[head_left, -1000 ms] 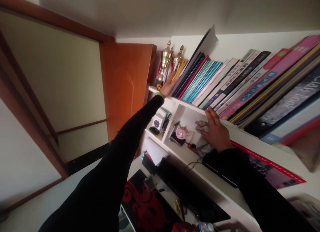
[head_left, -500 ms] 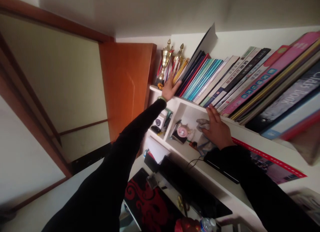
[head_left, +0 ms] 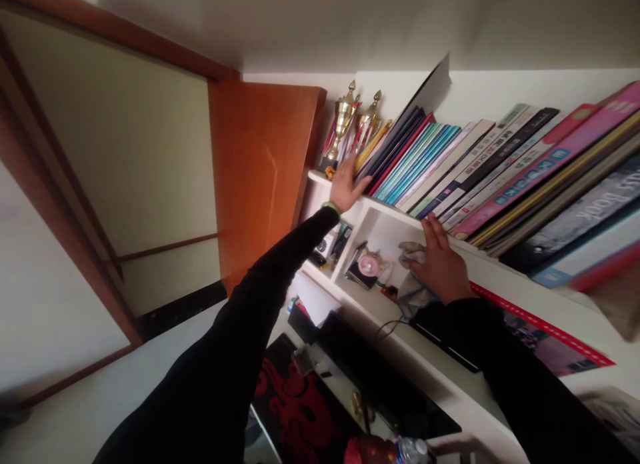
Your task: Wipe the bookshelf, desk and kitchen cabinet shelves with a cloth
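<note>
Two black sleeves [head_left: 215,357] reach up across the view, above a bench [head_left: 341,391] with a clear bottle [head_left: 414,449], a red-patterned black mat [head_left: 295,404] and a black screen [head_left: 385,374]. Beyond these, the right hand [head_left: 445,264] has its grip closed around a grey cloth [head_left: 413,253], folds showing on either side of the thumb, in front of a compartment with a pink round object [head_left: 369,265]. Its fingertips rest at the edge of the upper shelf [head_left: 500,277], where a row of books [head_left: 475,164] leans. The left hand [head_left: 345,187] lies on that shelf at the row's left end, grip spread, thumb out toward the dark folders [head_left: 397,147]. Behind it stand gold trophies [head_left: 344,121], with an orange-brown door [head_left: 265,177] off to the left
</note>
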`<state>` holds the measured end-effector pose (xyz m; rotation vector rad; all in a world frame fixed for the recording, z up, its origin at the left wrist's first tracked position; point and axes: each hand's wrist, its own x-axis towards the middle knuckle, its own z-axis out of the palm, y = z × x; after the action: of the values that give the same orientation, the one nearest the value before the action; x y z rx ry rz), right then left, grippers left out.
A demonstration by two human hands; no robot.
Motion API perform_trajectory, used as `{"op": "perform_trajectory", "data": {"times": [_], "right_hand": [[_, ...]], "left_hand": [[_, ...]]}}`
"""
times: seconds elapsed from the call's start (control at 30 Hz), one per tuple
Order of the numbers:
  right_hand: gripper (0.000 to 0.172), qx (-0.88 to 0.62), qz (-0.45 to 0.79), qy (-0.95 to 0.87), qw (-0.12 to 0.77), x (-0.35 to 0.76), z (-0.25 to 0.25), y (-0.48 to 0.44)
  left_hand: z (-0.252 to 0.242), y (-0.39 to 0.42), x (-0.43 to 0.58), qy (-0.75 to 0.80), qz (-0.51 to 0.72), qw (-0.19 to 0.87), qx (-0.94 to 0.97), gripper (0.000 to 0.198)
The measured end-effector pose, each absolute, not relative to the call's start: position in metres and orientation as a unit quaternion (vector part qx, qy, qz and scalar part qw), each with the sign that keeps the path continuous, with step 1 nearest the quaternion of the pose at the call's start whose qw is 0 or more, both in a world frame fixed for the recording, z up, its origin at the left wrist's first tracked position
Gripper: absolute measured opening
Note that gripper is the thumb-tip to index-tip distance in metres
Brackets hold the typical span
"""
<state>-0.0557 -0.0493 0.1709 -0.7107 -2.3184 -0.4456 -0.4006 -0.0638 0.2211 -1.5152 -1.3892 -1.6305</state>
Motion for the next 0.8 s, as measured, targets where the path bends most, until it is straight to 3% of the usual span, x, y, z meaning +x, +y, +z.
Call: {"op": "perform_trajectory", "data": {"times": [0.13,0.27,0.53,0.8], "right_hand": [[0.113,-0.266,-0.17,-0.888,0.333,-0.056,0.171,-0.05],[0.112,-0.271,-0.167,-0.886,0.337,-0.056,0.171,-0.05],[0.11,-0.265,-0.147,-0.888,0.345,-0.056,0.17,-0.049],[0.11,-0.26,-0.178,-0.888,0.335,-0.053,0.171,-0.048]], "left_hand": [[0.221,-0.084,-0.428,-0.581,-0.628,0.257,-0.45,0.048],[0.223,-0.091,-0.45,-0.653,-0.588,0.183,-0.44,0.049],[0.234,-0.085,-0.448,-0.612,-0.615,0.117,-0.483,0.026],[0.233,-0.082,-0.465,-0.549,-0.763,0.092,-0.329,0.006]]}}
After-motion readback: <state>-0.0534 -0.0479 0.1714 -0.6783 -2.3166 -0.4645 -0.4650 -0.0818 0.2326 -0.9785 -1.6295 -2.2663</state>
